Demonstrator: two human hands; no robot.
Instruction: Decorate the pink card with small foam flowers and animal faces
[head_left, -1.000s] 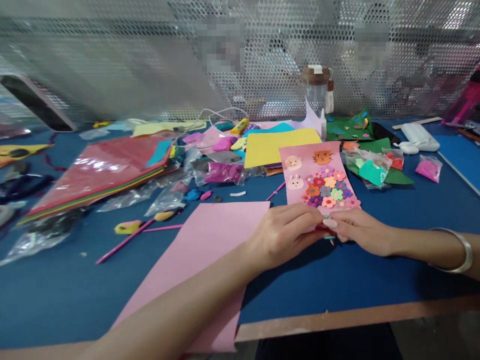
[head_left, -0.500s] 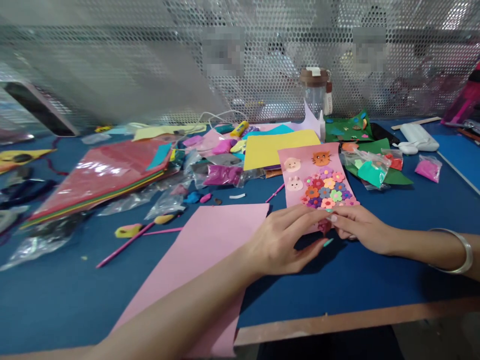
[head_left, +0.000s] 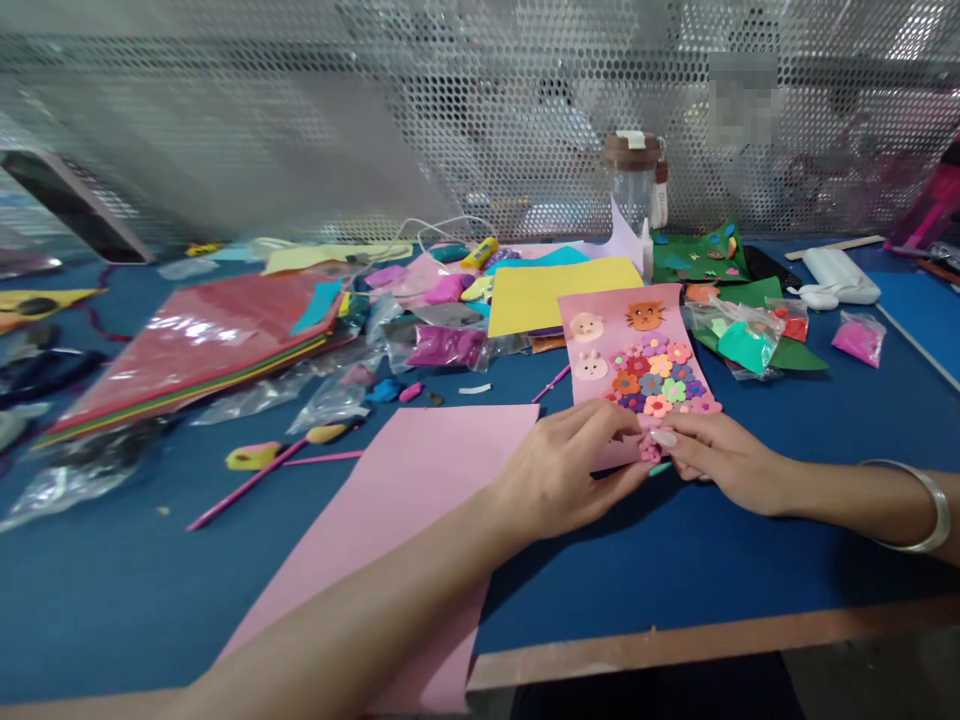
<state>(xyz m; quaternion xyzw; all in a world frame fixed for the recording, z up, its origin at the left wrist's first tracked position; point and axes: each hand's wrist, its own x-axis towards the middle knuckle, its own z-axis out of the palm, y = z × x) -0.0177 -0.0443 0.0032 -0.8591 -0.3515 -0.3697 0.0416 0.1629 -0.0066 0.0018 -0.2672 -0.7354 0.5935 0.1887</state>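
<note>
A pink card [head_left: 626,315] bears small animal faces and a cluster of colourful clay flowers. At its lower edge sits a small knobbly pink clay piece [head_left: 649,448], partly covered by fingers. My left hand [head_left: 562,465] comes over the card's lower left part, its thumb and curled fingers closed around the clay piece. From the other side my right hand [head_left: 720,455] pinches the same piece, thumb on top and fingers bent at the card's lower corner. Beneath my left forearm lies a plain pink sheet [head_left: 442,465].
Left of the sheet are pink sticks [head_left: 244,488] and a stack of coloured sheets [head_left: 217,340]. Bagged clay [head_left: 446,347] and a yellow sheet [head_left: 562,295] lie behind. A lidded cup [head_left: 631,175] stands by the perforated metal screen. An earphone case [head_left: 840,275] is at right.
My left fingers have drawn back and curled, and the thumb has moved up slightly. The pink clay piece between my hands shows more clearly. The view has shifted slightly.
</note>
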